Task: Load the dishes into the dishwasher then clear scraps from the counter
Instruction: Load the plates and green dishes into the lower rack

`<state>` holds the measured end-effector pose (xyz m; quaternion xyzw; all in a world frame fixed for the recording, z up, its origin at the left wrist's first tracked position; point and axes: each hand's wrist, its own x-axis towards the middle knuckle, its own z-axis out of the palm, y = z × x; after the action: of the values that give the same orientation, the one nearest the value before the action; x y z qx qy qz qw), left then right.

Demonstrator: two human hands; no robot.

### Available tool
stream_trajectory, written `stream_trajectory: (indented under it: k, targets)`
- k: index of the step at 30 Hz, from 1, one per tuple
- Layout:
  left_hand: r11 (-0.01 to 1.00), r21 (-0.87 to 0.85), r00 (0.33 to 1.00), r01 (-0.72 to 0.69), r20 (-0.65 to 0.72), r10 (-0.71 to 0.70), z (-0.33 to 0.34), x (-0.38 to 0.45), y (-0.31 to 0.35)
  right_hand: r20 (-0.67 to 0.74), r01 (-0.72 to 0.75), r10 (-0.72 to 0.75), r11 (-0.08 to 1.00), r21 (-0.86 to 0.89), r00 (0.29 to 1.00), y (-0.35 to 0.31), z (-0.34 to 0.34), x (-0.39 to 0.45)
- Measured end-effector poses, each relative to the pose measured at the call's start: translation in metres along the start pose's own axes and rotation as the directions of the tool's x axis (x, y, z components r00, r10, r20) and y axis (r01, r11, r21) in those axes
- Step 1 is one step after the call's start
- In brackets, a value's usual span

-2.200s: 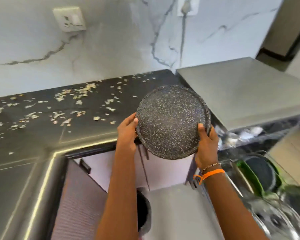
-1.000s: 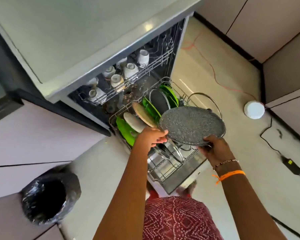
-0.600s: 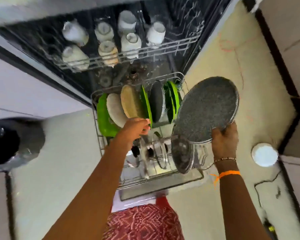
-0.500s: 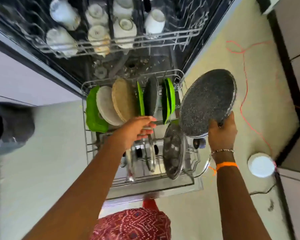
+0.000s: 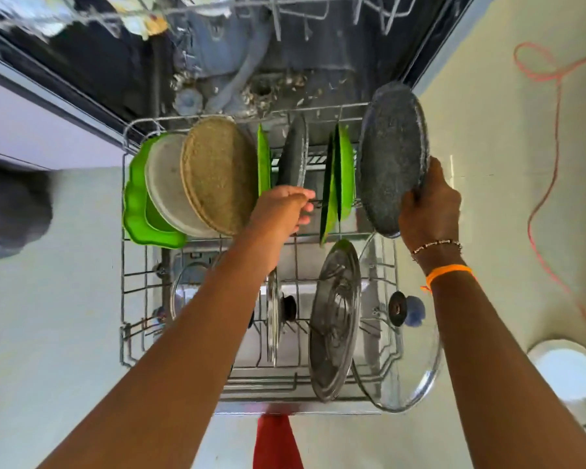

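Speckled grey plate (image 5: 391, 157), held on edge at the right end of the pulled-out lower rack (image 5: 129, 299), right hand (image 5: 428, 206) curled round its lower rim. Left hand (image 5: 279, 211) pinches a rack wire beside green plates (image 5: 344, 170). Glass lids (image 5: 334, 319) stand nearer.

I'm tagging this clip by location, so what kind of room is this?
Most likely a home kitchen. An open dishwasher has its lower rack pulled out, holding plates and pot lids, and the right hand is slotting in a speckled grey plate.
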<state>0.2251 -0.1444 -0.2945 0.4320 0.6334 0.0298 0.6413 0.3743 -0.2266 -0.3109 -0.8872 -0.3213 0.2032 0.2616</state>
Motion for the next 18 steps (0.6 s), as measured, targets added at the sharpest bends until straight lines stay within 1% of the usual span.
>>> stream_trajectory:
  k: [3,7,10,13,18]
  targets:
    - [1.000,0.014,1.000,-0.001,0.022,0.001,0.008,0.005,-0.002,0.034,-0.037,0.038,0.999,-0.014,0.999,0.004,0.015,0.003]
    - [0.999,0.030,0.999,-0.036,0.032,0.035,0.010,0.013,0.002,0.019,-0.123,0.122,0.992,0.024,0.992,0.006,0.020,0.006]
    - [0.998,0.047,0.999,-0.035,0.043,0.033,0.009,0.014,0.003,0.045,-0.094,0.095,0.995,-0.015,0.994,0.006,0.017,0.004]
    - [0.997,0.057,0.998,-0.053,0.021,0.052,0.010,0.015,0.000,0.096,-0.057,0.063,0.997,-0.057,0.993,0.002,0.020,0.007]
    - [0.997,0.058,0.999,-0.041,-0.007,0.042,0.007,0.024,0.000,0.202,-0.103,0.120,0.990,-0.096,0.972,0.011,0.034,0.027]
